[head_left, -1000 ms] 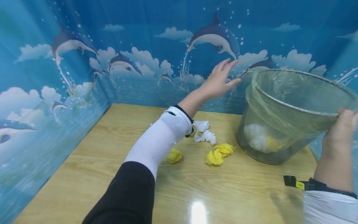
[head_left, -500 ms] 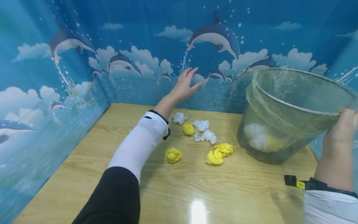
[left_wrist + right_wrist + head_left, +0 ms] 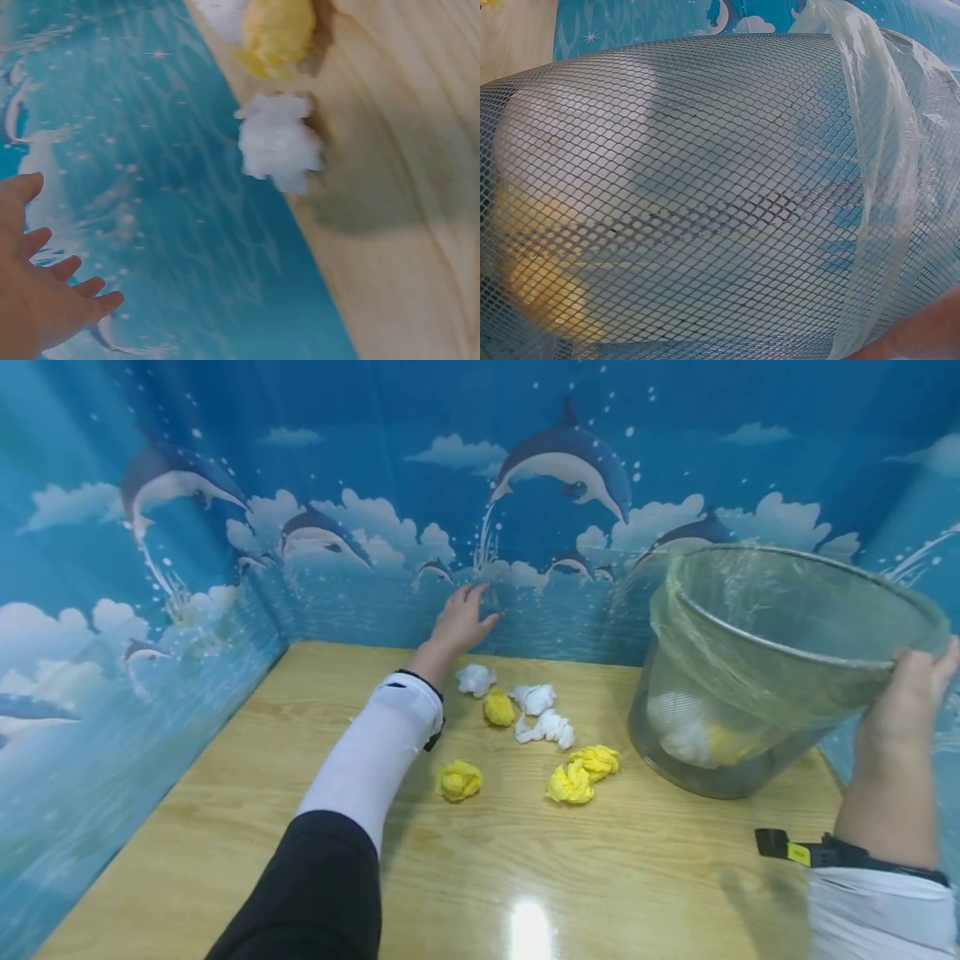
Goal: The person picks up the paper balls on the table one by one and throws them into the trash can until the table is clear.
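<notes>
My left hand (image 3: 461,622) hovers near the back edge of the table with its fingers spread, holding nothing. Just in front of it lies a white crumpled paper ball (image 3: 476,680), which the left wrist view shows apart from the hand (image 3: 45,277). A yellow paper ball (image 3: 498,708) touches or nearly touches that one. With my right hand (image 3: 900,710) I grip the rim of a mesh wastebasket (image 3: 675,677) lined with a thin greenish bag (image 3: 720,668). Through its mesh, white and yellow paper (image 3: 547,292) shows at the bottom.
More crumpled paper lies on the wooden table (image 3: 525,868): white pieces (image 3: 551,728) in the middle, two yellow balls (image 3: 572,783) near the basket, and one yellow ball (image 3: 458,781) closer to me. A dolphin-print curtain (image 3: 360,527) borders the table behind and at the left.
My left hand has moved left and down, away from the wastebasket to the white paper ball at the back. The right hand keeps its hold on the rim.
</notes>
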Available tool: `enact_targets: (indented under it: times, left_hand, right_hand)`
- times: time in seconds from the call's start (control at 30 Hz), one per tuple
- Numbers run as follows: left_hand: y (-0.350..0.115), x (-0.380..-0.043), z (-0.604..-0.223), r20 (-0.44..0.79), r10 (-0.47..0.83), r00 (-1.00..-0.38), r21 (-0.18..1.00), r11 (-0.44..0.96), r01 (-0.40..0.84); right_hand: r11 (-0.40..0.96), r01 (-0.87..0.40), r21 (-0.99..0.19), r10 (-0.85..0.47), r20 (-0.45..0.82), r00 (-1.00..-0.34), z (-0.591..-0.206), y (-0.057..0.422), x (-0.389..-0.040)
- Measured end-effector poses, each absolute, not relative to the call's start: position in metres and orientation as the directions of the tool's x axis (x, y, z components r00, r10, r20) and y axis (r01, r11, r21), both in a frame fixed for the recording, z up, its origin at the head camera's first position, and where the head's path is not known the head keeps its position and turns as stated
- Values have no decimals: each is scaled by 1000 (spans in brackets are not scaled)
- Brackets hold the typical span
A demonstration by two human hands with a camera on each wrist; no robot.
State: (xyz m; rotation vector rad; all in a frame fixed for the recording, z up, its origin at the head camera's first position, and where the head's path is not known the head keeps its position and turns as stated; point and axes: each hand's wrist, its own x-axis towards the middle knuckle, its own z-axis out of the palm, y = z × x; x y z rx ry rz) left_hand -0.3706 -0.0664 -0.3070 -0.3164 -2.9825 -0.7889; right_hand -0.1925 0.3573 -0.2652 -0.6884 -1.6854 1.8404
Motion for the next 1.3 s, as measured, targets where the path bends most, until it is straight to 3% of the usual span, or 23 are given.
enact_targets:
  times: [0.13,0.53,1.07,1.3]
  left_hand:
    - [-71,-375,-321,54,165,-985,448,878,171]
    - [-80,-384,-353,-62,140,-988,404,909,103]
    - [-87,-389,-388,-228,253,-940,228,953,201]
    - [-84,-385,-397,-254,277,-927,261,942,211]
  right_hand:
    - [-4,-65,-998,677,45,-735,-269,354,-189]
    - [-15,-24,-1000,656,8,-755,-267,355,-189]
    - [-35,-22,-999,638,-6,-770,-270,360,-186]
    - [-22,-18,-1000,649,0,-761,-268,358,-185]
